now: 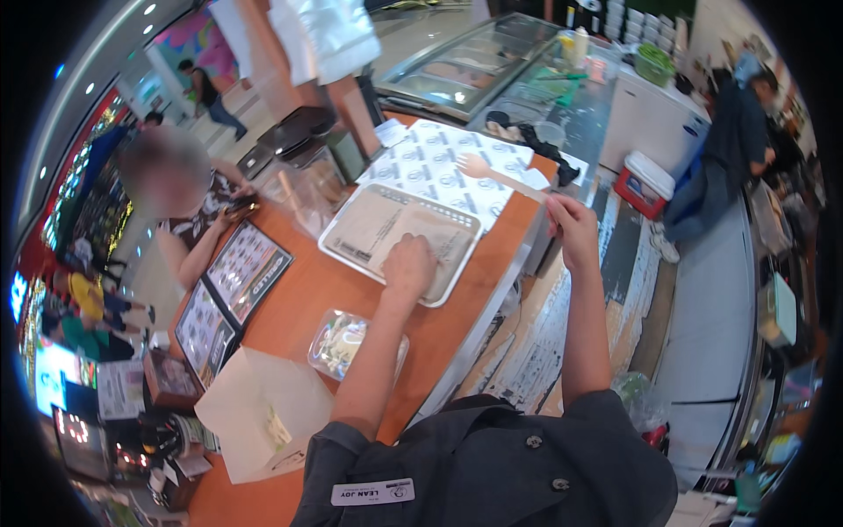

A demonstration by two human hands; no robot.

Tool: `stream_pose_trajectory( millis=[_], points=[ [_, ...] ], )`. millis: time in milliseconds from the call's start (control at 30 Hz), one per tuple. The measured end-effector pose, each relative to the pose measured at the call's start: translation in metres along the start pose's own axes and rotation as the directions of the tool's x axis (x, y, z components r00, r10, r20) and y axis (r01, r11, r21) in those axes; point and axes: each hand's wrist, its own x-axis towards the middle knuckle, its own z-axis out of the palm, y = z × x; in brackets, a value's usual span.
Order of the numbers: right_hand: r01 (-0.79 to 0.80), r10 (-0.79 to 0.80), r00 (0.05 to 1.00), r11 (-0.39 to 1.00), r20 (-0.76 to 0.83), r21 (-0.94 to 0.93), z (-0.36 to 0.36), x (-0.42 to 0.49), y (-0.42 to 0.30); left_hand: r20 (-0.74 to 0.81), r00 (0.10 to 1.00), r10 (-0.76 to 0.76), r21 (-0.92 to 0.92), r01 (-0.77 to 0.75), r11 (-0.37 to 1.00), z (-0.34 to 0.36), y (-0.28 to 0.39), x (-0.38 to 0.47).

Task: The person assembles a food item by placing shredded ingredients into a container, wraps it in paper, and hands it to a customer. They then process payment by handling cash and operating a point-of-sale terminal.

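Note:
My right hand [570, 227] pinches the handle end of a wooden fork [474, 166], its tines pointing left over printed wrapping paper [454, 148]. My left hand [411, 263] is bunched on brown printed paper [365, 227] in a white tray [324, 245]. Its fingertips are turned away, so whether they grip the paper is hidden. Under my left forearm sits a clear plastic container [336, 346] of pale, shredded-looking food, partly covered by the arm. An open paper takeout box [257, 388] with some food inside stands nearer to me on the left.
Across the wooden counter [299, 300], a person [197, 224] holds a phone beside an open menu [230, 290]. A glass-topped food display [467, 62] stands at the back. On the right are a red-and-white cooler [645, 184] and a co-worker [731, 138].

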Motion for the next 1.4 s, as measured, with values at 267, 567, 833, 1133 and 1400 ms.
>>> stream_pose_trajectory(
  millis=[267,567,833,1133,1400],
  points=[
    [-0.108,0.175,0.972,0.926,-0.159,0.362,-0.084,-0.047,0.044,0.04,0.999,0.005,-0.453,0.014,0.891,-0.014,-0.03,0.012],
    [-0.525,0.378,0.851,0.61,0.363,0.593,0.008,-0.061,0.052,0.09,0.996,-0.006,-0.978,0.087,-0.191,-0.01,-0.054,0.008],
    [-0.563,0.296,0.817,0.601,0.495,0.568,0.096,-0.089,0.039,0.013,0.991,0.134,-0.889,0.073,-0.452,-0.032,-0.022,-0.05],
    [-0.309,0.077,0.879,0.843,0.471,0.439,0.102,-0.122,0.002,-0.359,0.929,-0.086,-0.832,-0.277,0.48,-0.075,-0.018,-0.147],
    [0.724,-0.442,0.343,0.686,0.829,0.066,0.136,-0.166,-0.068,-0.406,0.852,-0.33,-0.863,-0.477,-0.167,-0.119,-0.01,-0.217]
  ],
)
